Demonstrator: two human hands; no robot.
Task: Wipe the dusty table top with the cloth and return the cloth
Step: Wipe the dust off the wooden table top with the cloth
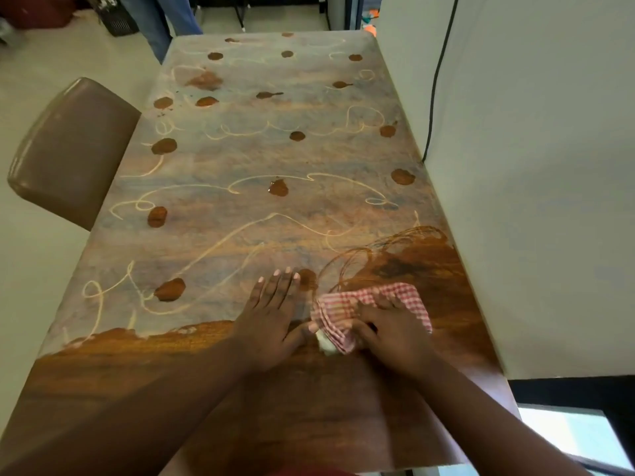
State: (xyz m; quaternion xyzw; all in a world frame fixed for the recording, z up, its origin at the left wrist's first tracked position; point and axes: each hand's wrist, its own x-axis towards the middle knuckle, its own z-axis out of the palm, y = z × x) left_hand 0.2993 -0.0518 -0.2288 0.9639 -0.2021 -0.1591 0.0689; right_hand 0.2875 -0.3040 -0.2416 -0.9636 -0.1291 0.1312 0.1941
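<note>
A long wooden table top (261, 207) runs away from me, coated in grey dust with finger-drawn loops and round bare spots. The near strip and a patch at the right edge show clean brown wood. A red-and-white checked cloth (402, 297) lies bunched on the table at the near right. My right hand (388, 331) presses down on it, fingers curled over its folds. My left hand (275, 314) lies flat on the table just left of the cloth, fingers straight, thumb touching the cloth's edge.
A brown padded chair (68, 149) stands at the table's left side. A white wall (532, 166) runs tight along the right edge, with a black cable (438, 80) hanging down it. A person's jeans-clad legs (161, 18) stand beyond the far left corner.
</note>
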